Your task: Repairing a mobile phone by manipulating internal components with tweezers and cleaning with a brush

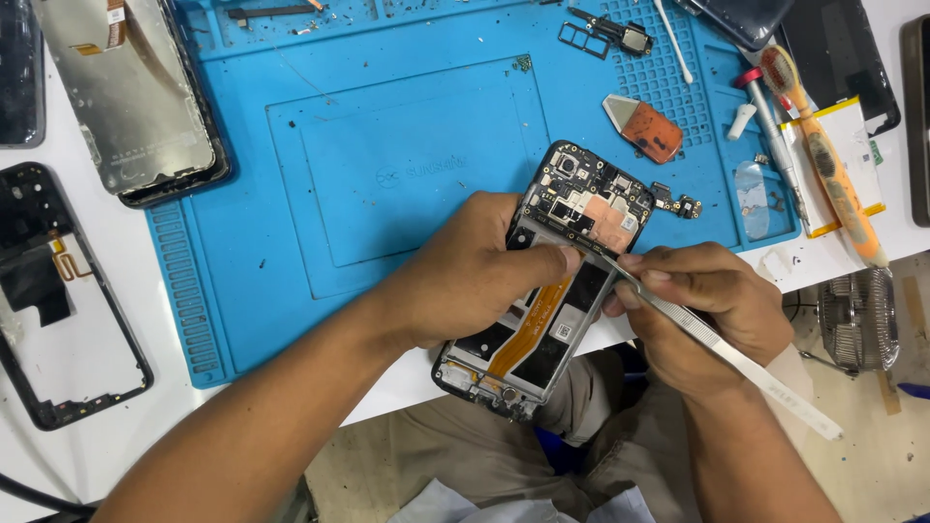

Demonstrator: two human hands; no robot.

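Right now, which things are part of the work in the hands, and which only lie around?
In hand:
left hand
right hand
phone
tweezers

Lying about:
blue mat
orange pick
toothbrush
screwdriver
black frame
screen

A bright blue work mat (407, 165) with raised ribbing lies on a white table (126, 426); the opened phone (547, 281) shows black and copper-toned parts with an orange ribbon cable (528, 334), beside silver tweezers (717, 344) and an orange-handled brush (823, 155)
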